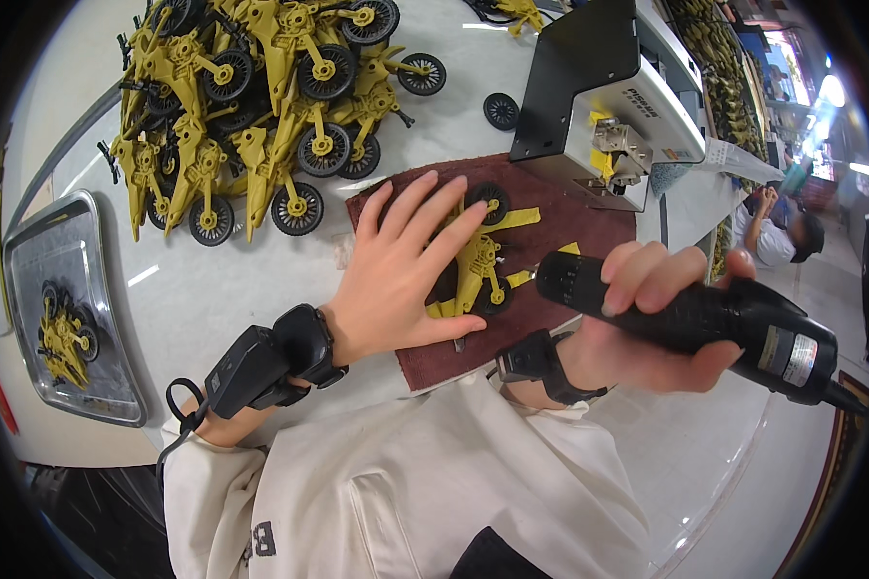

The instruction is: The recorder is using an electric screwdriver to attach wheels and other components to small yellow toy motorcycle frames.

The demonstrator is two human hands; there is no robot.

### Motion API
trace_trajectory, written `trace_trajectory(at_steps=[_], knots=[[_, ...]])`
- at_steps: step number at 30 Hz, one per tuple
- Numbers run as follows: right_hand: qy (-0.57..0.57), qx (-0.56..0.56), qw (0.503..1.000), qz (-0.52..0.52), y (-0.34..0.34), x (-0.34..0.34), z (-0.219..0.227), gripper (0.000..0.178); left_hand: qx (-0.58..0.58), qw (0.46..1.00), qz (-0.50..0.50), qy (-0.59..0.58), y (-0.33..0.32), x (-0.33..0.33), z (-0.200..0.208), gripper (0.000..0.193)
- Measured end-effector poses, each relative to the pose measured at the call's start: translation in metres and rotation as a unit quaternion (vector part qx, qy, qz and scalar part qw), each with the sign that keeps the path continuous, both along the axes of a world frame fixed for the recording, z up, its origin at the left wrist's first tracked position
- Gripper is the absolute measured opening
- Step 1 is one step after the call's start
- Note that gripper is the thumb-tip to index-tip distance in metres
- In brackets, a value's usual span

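A yellow toy motorcycle (475, 262) with black wheels lies on its side on a dark red cloth mat (541, 333). My left hand (391, 270) rests flat over it with fingers spread, covering part of its body. In my right hand (647, 333) is a black electric screwdriver (681, 317), gripped with the fingers wrapped round it. Its tip points left at the motorcycle's lower wheel; whether it touches a screw there I cannot tell.
Yellow toy motorcycles (261, 116) are piled at the back left. A metal tray (130, 386) at the left holds more toy parts. Behind the mat stand a box-shaped machine (618, 116) and a loose black wheel (501, 111). Another person (772, 236) sits far right.
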State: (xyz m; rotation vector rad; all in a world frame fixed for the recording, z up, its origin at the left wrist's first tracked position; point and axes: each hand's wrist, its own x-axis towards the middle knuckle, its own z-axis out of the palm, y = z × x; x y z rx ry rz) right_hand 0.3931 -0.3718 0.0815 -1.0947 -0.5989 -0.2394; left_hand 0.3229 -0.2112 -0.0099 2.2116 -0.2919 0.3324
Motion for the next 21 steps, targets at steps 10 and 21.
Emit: trace_trajectory(at_steps=[10, 21], knots=[[0.011, -0.041, 0.998, 0.039, 0.009, 0.002, -0.009, 0.081, 0.064, 0.995, -0.017, 0.069, -0.003, -0.001, 0.003, 0.084], [0.003, -0.099, 0.995, 0.029, 0.015, 0.007, -0.012, 0.072, 0.051, 0.996, -0.026, 0.073, -0.001, 0.002, 0.002, 0.084]])
